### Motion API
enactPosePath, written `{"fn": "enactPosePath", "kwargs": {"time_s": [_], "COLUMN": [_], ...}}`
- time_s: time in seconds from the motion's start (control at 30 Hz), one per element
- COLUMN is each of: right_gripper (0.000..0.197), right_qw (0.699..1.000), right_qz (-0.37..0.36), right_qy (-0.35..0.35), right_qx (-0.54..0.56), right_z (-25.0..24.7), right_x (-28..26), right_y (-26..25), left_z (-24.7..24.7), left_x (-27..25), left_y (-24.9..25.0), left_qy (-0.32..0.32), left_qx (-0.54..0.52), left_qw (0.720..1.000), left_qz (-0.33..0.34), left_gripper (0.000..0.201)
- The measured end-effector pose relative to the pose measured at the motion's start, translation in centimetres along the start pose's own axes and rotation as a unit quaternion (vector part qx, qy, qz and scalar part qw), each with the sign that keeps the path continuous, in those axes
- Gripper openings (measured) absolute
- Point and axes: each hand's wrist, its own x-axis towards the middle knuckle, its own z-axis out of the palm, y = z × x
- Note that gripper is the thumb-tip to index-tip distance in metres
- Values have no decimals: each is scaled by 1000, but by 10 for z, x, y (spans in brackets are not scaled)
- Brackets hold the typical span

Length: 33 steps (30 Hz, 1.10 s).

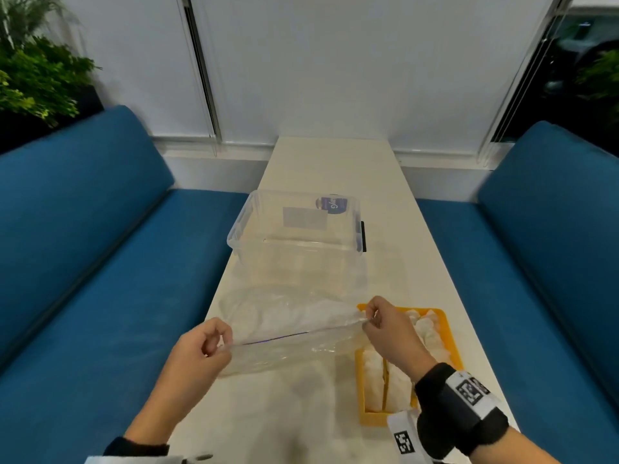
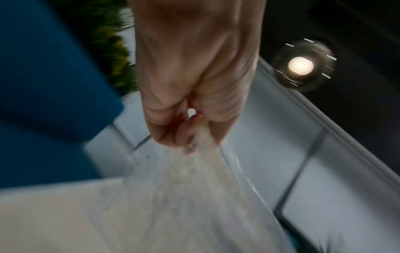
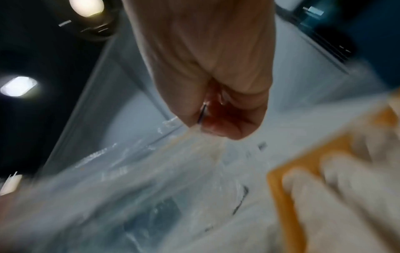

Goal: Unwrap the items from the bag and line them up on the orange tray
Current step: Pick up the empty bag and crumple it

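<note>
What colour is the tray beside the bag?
Orange tray, clearest in the head view.

The left hand (image 1: 197,346) and right hand (image 1: 388,326) are pinching the two ends of a clear bag (image 1: 288,333), holding it stretched just left of the orange tray (image 1: 365,393). White wrapped items (image 1: 398,380) are lying in that tray. A clear bin (image 1: 294,236) is sitting beyond it.

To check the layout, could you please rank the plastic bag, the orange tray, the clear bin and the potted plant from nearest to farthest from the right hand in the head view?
1. Plastic bag, pinched in the right hand.
2. Orange tray, just beneath it.
3. Clear bin, farther up the table.
4. Potted plant, far left corner.
</note>
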Motion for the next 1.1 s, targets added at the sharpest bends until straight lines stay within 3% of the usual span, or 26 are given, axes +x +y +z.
{"fn": "enactPosePath", "kwargs": {"time_s": [0.07,0.13,0.2,0.27,0.3,0.33,0.4,0.47,0.53,0.6,0.67,0.7,0.8,0.87,0.97,1.03,1.1], "right_gripper": [28,33,32,21,25,46,87,89,56,25,20,22,33,37,34,26,36], "right_qw": [995,993,995,997,990,982,970,963,965,973,970,963,935,926,913,940,985], "right_qz": [-44,-63,-65,-53,-48,-58,-88,-134,-173,-168,-139,-121,-71,-52,-20,-17,-82], "right_qy": [32,43,25,-43,-101,-154,-226,-226,-183,-156,-162,-172,-223,-240,-221,-144,-40], "right_qx": [-80,-94,-66,28,83,95,11,-68,-74,12,118,168,267,287,344,308,149], "right_z": [5,9,7,-2,-8,-13,-19,-16,-11,-10,-11,-11,-5,1,6,8,8], "right_x": [-2,-1,3,5,3,1,-2,-6,-9,-9,-12,-14,-15,-12,-6,-1,1], "right_y": [-1,-2,-2,-1,-2,-2,-3,-4,-7,-9,-13,-17,-27,-31,-35,-36,-33], "left_z": [8,14,14,11,8,3,-6,-16,-24,-27,-24,-18,11,29,41,41,40], "left_x": [-5,-7,-1,8,11,15,17,18,21,20,17,15,8,6,11,14,14], "left_y": [6,11,9,5,4,2,1,-2,-8,-8,-9,-6,0,5,6,6,4], "left_qy": [78,133,138,95,63,30,-43,-117,-151,-104,-48,-54,-144,-150,-119,-94,-54], "left_qx": [84,81,49,13,-24,-67,-168,-258,-321,-332,-237,-167,-20,0,12,-11,-26], "left_qw": [993,988,989,992,992,989,974,950,932,938,968,982,987,986,990,994,997], "left_qz": [13,-2,-38,-81,-106,-128,-145,-130,-77,5,71,76,74,67,68,57,47], "left_gripper": [25,23,23,27,28,28,26,18,50,77,104,117,136,120,65,24,8]}}
